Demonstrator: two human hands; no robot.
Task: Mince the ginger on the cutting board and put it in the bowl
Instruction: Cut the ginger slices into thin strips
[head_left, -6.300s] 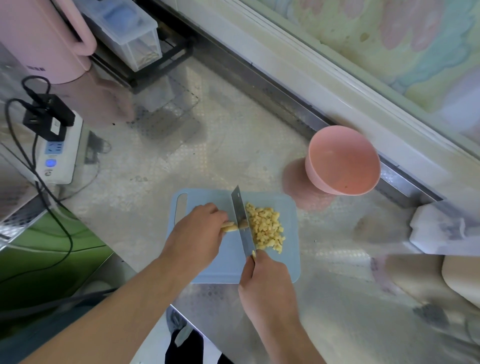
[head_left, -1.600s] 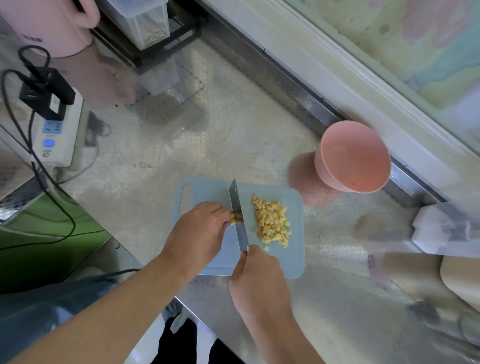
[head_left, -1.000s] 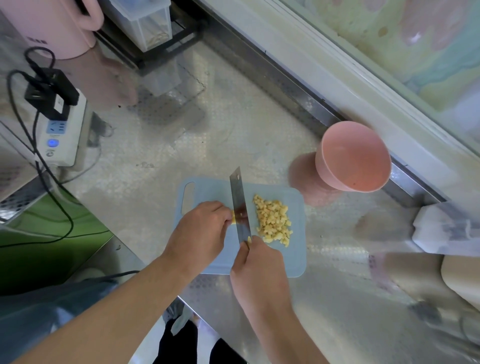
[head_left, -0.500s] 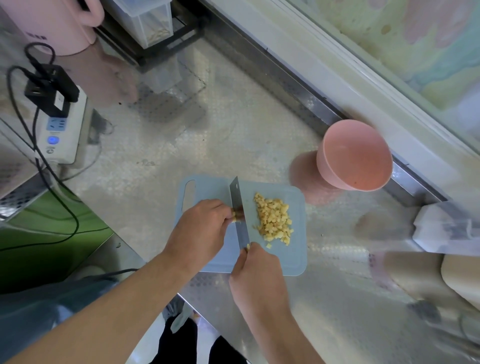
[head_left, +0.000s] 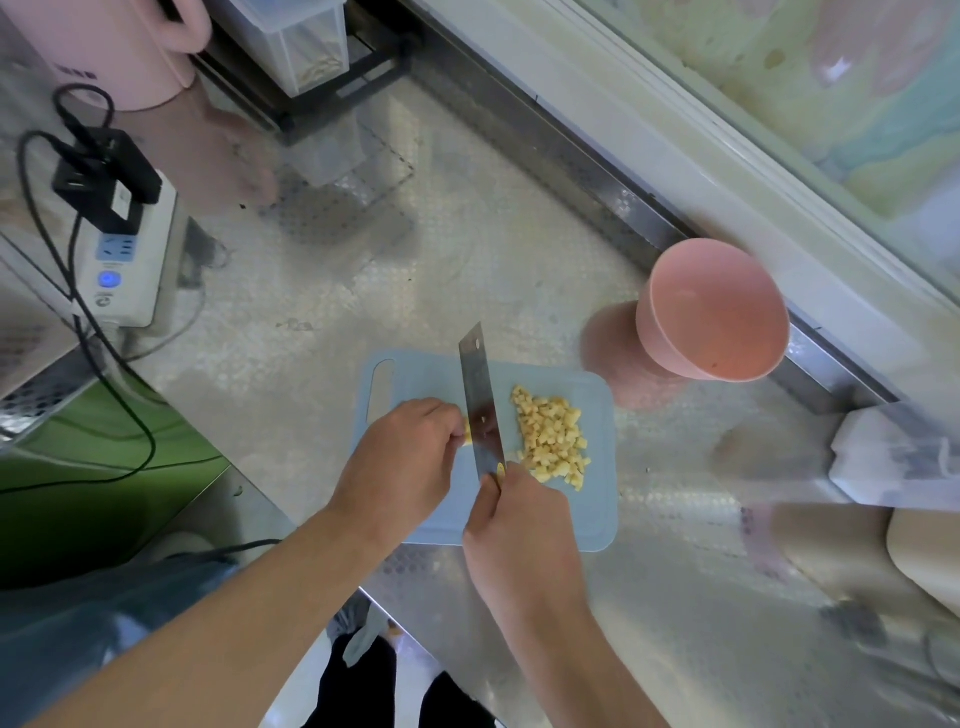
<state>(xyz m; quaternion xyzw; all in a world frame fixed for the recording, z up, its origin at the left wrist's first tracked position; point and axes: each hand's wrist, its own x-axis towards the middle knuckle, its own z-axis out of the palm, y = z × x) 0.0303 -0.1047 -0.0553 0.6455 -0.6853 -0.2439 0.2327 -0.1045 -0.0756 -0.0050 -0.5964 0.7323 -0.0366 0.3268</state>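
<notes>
dark print on pink jug (head_left: 78, 73), too blurred to read; no other text legible

Pale blue cutting board (head_left: 592, 519); yellow ginger bits (head_left: 550, 436); pink bowl (head_left: 717, 312); steel-grey knife (head_left: 480, 395).

Hands: two, left (head_left: 402, 457) and right (head_left: 522, 525)
Knife (head_left: 480, 405): one
Board (head_left: 597, 514): one
Bowl (head_left: 714, 309): one
Uncut ginger (head_left: 467, 434): one stub
Minced pile (head_left: 550, 439): one, pieces too many to count
Power strip (head_left: 127, 260): one
Black plug (head_left: 106, 179): one
Pink jug (head_left: 104, 47): one
Clear box (head_left: 301, 36): one
Counter (head_left: 363, 291): one
</notes>
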